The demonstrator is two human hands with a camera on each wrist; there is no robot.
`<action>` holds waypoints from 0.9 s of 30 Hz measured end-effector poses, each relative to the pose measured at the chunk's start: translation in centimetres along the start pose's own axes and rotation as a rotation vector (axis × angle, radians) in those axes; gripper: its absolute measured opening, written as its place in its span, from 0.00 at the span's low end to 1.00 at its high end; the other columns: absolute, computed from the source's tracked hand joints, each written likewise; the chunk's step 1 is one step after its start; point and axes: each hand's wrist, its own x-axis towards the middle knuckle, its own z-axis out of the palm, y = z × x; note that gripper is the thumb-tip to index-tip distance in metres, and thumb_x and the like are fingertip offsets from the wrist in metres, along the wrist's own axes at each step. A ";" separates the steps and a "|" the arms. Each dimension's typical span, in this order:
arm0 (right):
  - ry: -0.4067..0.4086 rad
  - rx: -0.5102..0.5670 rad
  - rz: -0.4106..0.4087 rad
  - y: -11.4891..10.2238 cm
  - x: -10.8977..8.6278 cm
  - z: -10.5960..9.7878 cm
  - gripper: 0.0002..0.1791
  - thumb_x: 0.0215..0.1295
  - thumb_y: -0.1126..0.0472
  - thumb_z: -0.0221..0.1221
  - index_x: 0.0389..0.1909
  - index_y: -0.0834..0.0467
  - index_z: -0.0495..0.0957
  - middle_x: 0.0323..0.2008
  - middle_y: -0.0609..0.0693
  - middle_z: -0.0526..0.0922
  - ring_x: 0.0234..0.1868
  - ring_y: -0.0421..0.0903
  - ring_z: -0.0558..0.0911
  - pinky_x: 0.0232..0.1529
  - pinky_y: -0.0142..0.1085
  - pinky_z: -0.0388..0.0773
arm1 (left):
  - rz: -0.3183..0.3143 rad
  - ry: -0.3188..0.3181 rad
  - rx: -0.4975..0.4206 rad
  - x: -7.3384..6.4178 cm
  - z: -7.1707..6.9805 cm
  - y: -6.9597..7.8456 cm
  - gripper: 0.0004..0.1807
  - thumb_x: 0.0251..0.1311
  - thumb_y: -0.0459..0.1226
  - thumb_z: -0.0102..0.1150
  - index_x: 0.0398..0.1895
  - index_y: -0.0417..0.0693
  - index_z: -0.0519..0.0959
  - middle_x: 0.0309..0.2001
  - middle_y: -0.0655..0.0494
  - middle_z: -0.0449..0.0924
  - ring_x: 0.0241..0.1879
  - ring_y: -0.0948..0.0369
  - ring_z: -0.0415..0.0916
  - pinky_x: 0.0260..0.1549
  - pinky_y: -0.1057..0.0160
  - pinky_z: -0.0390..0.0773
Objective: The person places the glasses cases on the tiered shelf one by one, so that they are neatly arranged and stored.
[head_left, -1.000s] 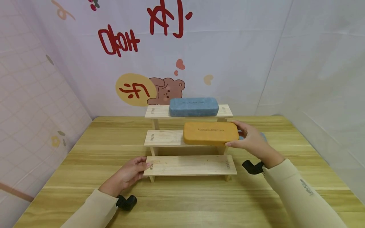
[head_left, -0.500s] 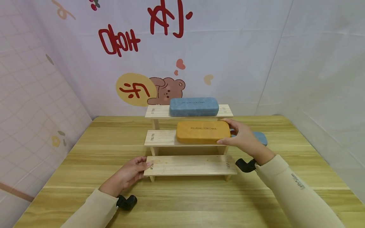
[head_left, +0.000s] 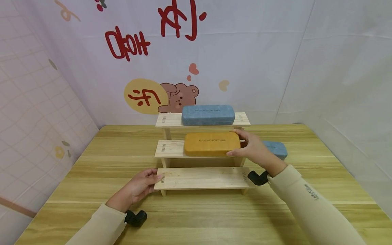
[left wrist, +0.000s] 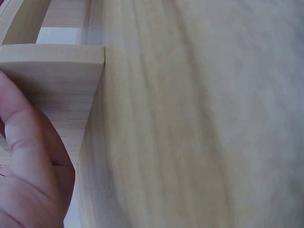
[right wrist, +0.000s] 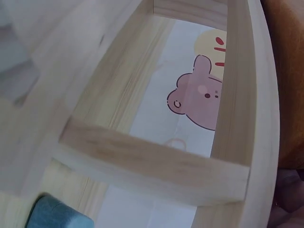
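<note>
A three-tier wooden display stand (head_left: 205,178) stands mid-table. My right hand (head_left: 256,149) grips the right end of an orange glasses case (head_left: 211,144), thumb at its front and fingers behind. The case overlaps the middle tier in the head view; in the right wrist view the orange case (right wrist: 289,85) shows along the right edge, beside the tier's board. My left hand (head_left: 141,185) pinches the left end of the bottom tier, thumb on top; its fingers (left wrist: 28,142) lie against the board's underside in the left wrist view. On the top tier rests a blue glasses case (head_left: 208,115).
A second blue glasses case (head_left: 276,149) lies on the wooden table (head_left: 196,217) to the right of the stand, partly behind my right forearm. A printed white cloth wall (head_left: 251,68) rises behind the table, with more cloth at both sides.
My right hand has carried the orange glasses case leftward along the middle tier, ending slightly lower, and more of the blue case on the table shows. The left hand stays on the bottom tier.
</note>
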 end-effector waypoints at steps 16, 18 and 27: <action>-0.050 -0.050 -0.003 -0.5 0.6 0.1 0.50 0.51 0.52 0.73 0.72 0.57 0.58 0.54 0.59 0.75 0.48 0.53 0.80 0.44 0.42 0.81 | -0.003 -0.004 0.016 -0.1 -0.1 0.2 0.32 0.70 0.33 0.51 0.67 0.23 0.49 0.47 0.51 0.75 0.42 0.64 0.78 0.43 0.65 0.80; -0.054 -0.061 -0.013 -0.5 0.6 0.1 0.49 0.52 0.53 0.73 0.72 0.59 0.58 0.53 0.60 0.75 0.48 0.53 0.80 0.44 0.42 0.80 | 0.001 -0.007 0.016 -0.1 0.0 0.2 0.32 0.70 0.33 0.51 0.67 0.23 0.50 0.46 0.51 0.75 0.41 0.64 0.79 0.42 0.65 0.80; -0.072 -0.142 -0.012 -0.4 1.2 0.0 0.51 0.53 0.50 0.72 0.73 0.59 0.56 0.54 0.59 0.75 0.50 0.53 0.79 0.47 0.44 0.79 | -0.004 -0.003 0.016 -0.2 -0.1 0.2 0.32 0.70 0.33 0.50 0.67 0.23 0.49 0.46 0.52 0.75 0.42 0.64 0.78 0.42 0.66 0.80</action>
